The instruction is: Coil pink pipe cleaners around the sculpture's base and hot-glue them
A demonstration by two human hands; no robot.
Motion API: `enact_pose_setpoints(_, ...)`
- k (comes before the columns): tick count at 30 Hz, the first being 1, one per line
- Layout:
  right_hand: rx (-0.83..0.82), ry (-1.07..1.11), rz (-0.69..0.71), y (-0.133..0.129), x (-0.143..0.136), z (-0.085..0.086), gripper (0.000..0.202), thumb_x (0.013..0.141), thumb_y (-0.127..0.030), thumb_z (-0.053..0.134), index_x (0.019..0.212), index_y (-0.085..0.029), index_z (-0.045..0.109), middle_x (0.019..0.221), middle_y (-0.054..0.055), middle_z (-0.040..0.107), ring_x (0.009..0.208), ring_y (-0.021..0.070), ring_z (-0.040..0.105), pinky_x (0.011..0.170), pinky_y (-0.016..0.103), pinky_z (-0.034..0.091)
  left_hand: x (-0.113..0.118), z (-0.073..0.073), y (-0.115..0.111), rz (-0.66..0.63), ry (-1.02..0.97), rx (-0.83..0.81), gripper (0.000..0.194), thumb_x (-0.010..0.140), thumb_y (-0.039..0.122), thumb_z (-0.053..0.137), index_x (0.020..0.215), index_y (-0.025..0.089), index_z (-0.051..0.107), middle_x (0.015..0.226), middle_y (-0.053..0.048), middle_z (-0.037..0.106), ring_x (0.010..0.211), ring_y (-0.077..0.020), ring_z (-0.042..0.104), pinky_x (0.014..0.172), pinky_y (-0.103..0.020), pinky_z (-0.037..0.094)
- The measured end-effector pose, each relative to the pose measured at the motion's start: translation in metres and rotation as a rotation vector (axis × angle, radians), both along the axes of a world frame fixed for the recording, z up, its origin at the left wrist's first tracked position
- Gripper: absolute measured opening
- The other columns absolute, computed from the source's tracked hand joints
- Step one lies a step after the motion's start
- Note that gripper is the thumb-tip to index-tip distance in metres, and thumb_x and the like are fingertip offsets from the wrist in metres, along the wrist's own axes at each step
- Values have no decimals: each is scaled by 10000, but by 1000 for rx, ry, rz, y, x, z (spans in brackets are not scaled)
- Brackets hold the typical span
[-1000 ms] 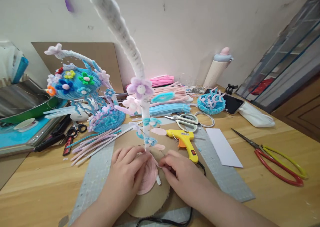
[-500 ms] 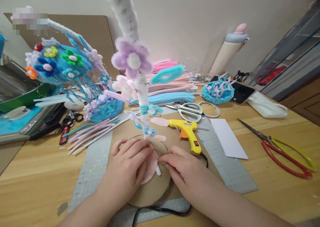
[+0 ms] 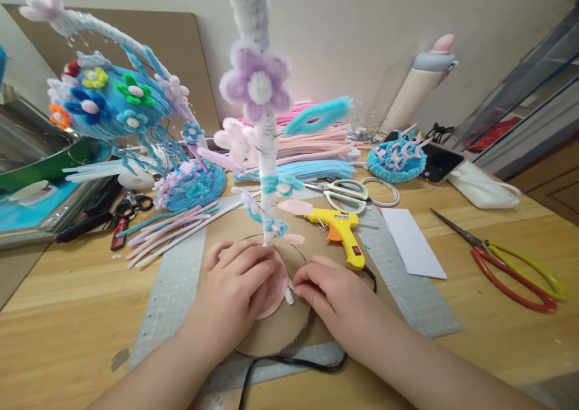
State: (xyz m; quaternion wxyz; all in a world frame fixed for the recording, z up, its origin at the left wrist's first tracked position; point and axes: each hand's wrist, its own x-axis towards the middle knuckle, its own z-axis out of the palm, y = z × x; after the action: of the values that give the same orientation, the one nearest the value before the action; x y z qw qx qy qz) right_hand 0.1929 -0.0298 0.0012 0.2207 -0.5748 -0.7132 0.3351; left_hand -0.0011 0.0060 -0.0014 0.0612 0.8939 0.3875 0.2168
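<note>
My left hand rests over a flat coil of pink pipe cleaner, fingers curved down on it and partly hiding it. Under the coil lies a round cardboard base. At the coil's right edge my right hand is closed in a pinch on the pink pipe cleaner's end, mostly hidden by the fingertips. Beside that pinch a short white piece sticks out. Behind my hands rises a white wrapped stem, bearing a purple fuzzy flower, smaller flowers and a turquoise leaf.
A yellow glue gun lies just beyond my right hand, its black cord running in front of the base. Red-and-yellow scissors and white paper are to the right. A blue flowered pipe-cleaner piece stands at left.
The view has shifted a little, so the stem appears farther right. Both hands keep nearly the same place at the coil, the right one still pinching at its edge.
</note>
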Motion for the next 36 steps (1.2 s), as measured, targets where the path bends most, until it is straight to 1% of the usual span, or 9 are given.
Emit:
enact_pose_setpoints(4,-9,49,-47,-2,-2,-2,120,863,-146,584,772,-213,626,818,-7,606,763,152,591,653,269,427,0,0,0,7,-11,8,227,923,215,504,1071,295,657,1152,3,682,1116,-206,553,966,-421,292)
enact_pose_setpoints(9,16,102,-107,-6,-6,-7,111,866,-193,590,776,-226,646,808,-13,616,774,151,593,673,270,426,-1,0,0,-12,-11,8,214,926,214,494,1036,288,662,1155,-3,677,1106,-209,554,965,-429,283)
enact_pose_setpoints(12,57,102,-104,-10,-7,-11,76,857,-227,612,798,-231,660,800,-9,618,788,163,590,677,277,421,-1,0,0,-14,-3,12,216,923,206,489,1024,284,663,1156,-2,672,1108,-203,551,968,-426,282)
enact_pose_setpoints(17,109,65,-99,-14,-9,-15,23,828,-234,665,806,-229,658,809,-15,623,800,169,571,714,294,399,-1,0,0,-22,-6,6,207,919,204,492,995,284,667,1156,2,671,1105,-205,548,967,-435,276)
enact_pose_setpoints(22,156,61,-112,-14,-11,-19,110,779,-236,727,739,-213,628,774,-23,614,785,165,557,702,288,379,-2,0,0,-23,-3,7,211,914,195,497,1001,286,667,1154,4,671,1105,-204,548,965,-435,277)
enact_pose_setpoints(24,171,58,-92,-14,-11,-18,113,792,-239,717,732,-212,624,777,-23,614,783,162,552,710,291,375,-2,0,0,-22,1,14,211,916,198,494,990,285,672,1146,1,675,1102,-204,550,961,-430,282)
enact_pose_setpoints(27,202,53,-40,-16,-9,-15,84,865,-214,617,782,-217,630,818,-14,619,786,159,546,720,303,366,-2,0,0,-24,1,19,216,920,199,489,990,285,674,1139,-3,679,1097,-203,550,961,-428,283)
enact_pose_setpoints(29,207,51,-20,-17,-8,-13,113,883,-173,562,804,-218,629,834,-9,619,788,158,544,723,309,362,-2,0,0,-28,-1,25,224,919,191,486,992,286,675,1138,-1,680,1094,-201,552,959,-428,283)
enact_pose_setpoints(36,151,73,-101,-14,-10,-15,92,824,-176,620,744,-222,613,783,-21,588,742,152,531,689,297,367,-2,-1,0,-37,-16,14,196,917,197,503,991,287,660,1162,12,674,1105,-203,545,952,-437,276)
